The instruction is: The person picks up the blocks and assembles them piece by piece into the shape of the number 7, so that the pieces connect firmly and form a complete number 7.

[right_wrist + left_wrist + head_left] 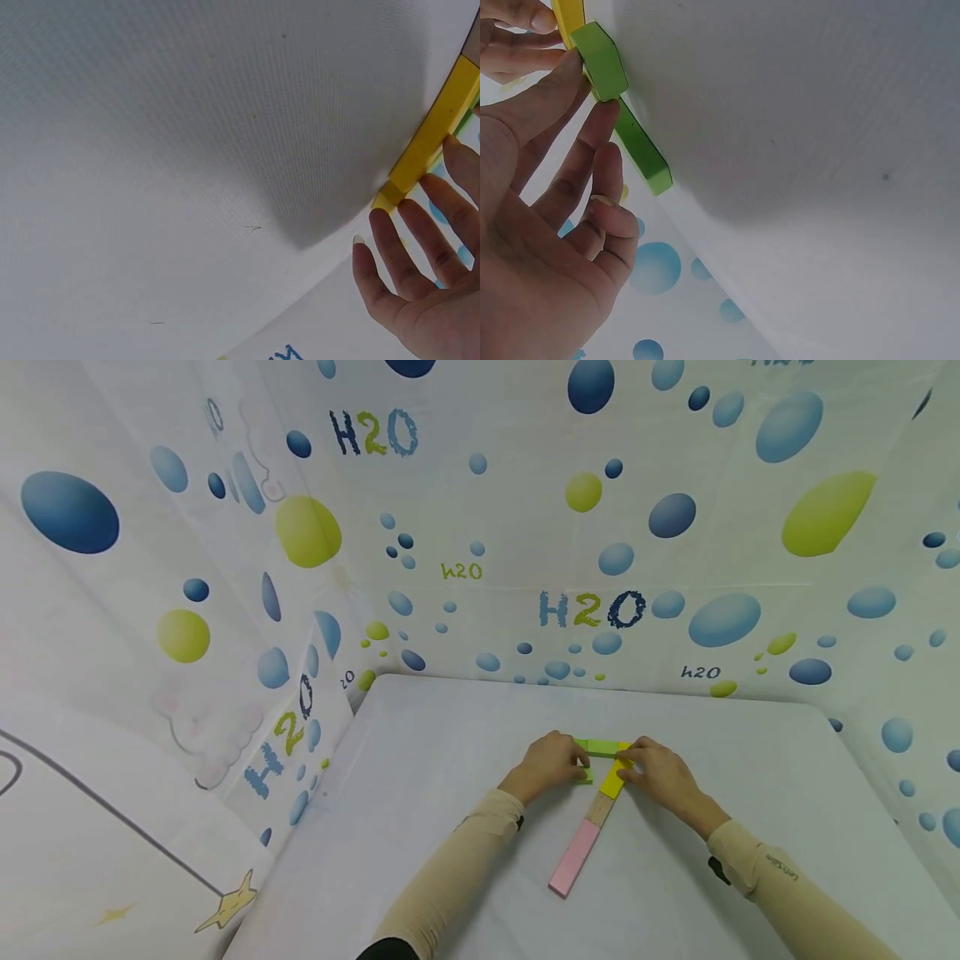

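My left hand (553, 760) pinches a short green block (601, 64) between thumb and fingertips. Close to it, a longer green block (602, 748) runs along the far side of the arrangement. From its right end, a slanting row comes toward me: a yellow block (611, 782), a plain wood block (599, 810) and a pink block (573, 860). At the far corner, my right hand (663, 777) has its fingertips against the yellow pieces, its fingers fairly straight. A smaller yellow piece (388, 196) meets the long yellow one there. My left fingers partly hide the green pieces.
The blocks lie on a white-covered table (420, 735). Behind and beside it hangs a white curtain (517, 527) printed with bubbles and H2O lettering. Both forearms reach in from the near edge, on either side of the row.
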A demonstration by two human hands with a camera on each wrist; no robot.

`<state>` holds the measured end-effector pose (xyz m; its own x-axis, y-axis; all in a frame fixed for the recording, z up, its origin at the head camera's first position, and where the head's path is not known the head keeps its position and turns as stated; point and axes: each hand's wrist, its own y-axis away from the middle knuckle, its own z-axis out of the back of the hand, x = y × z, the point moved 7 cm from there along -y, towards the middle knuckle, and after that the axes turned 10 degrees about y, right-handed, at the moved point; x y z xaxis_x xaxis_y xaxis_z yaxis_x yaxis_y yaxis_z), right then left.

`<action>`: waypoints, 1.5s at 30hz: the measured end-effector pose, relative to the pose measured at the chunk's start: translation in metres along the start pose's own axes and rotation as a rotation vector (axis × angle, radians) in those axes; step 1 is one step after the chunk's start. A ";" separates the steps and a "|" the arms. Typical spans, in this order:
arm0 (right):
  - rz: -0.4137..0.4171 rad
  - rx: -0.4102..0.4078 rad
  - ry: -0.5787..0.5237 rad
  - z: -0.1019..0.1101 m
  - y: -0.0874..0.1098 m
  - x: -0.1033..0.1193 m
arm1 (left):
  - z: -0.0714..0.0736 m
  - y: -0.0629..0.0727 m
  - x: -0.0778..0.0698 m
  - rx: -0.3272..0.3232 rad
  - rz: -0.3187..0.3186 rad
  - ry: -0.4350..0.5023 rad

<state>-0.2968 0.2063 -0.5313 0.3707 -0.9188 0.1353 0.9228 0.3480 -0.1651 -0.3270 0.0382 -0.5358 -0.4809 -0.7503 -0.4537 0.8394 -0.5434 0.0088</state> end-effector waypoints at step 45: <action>-0.019 0.016 0.010 -0.005 -0.001 -0.002 | 0.013 0.015 0.038 -0.032 0.070 0.059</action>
<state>-0.2987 0.2072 -0.5360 0.3521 -0.9272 0.1282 0.9313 0.3333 -0.1472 -0.3363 -0.0030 -0.5408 -0.4056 -0.7620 -0.5048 0.8787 -0.4773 0.0144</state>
